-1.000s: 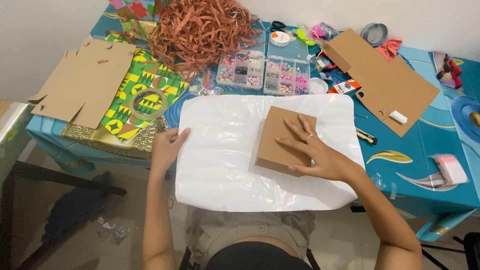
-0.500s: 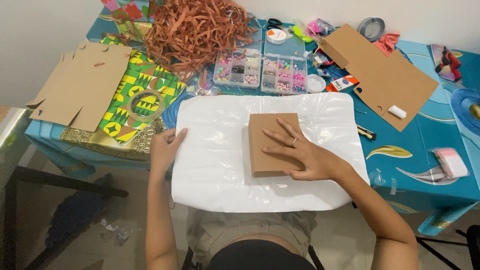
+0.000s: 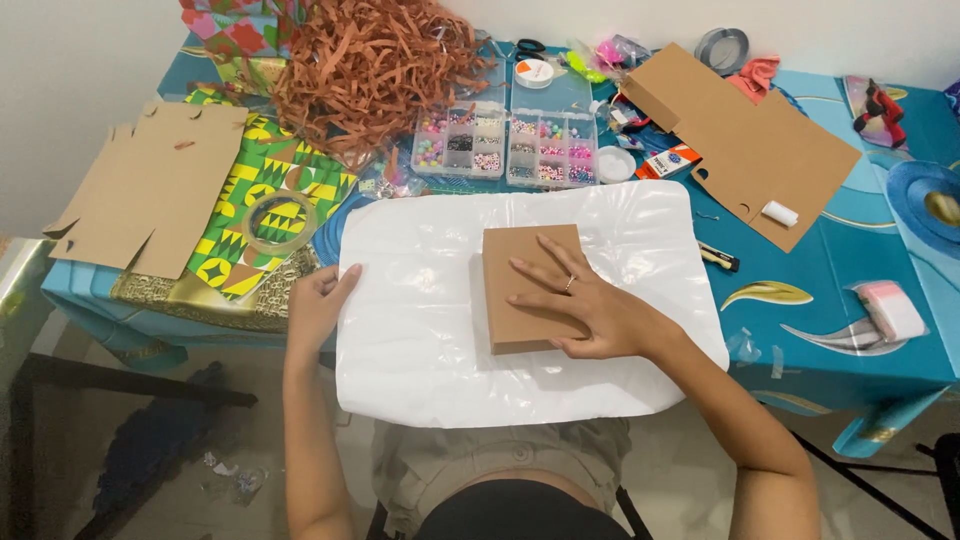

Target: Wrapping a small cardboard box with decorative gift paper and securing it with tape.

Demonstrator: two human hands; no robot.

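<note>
Cardboard box lay centred on our white sheet on the bench, right hand flat on it, fingers spread wide, left hand pinning the sheet's edge; no fold yet made.

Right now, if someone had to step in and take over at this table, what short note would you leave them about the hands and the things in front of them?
Left hand: flat on the left edge of the white sheet, holding nothing.
Right hand: palm down, fingers spread, pressing on the brown box.
The box lies flat a little right of the sheet's middle. The sheet is spread open on the blue table, its near edge hanging over the table edge.
Done: sheet laid out, box set on it.
Left: no edge of the sheet is folded over the box yet.
</note>
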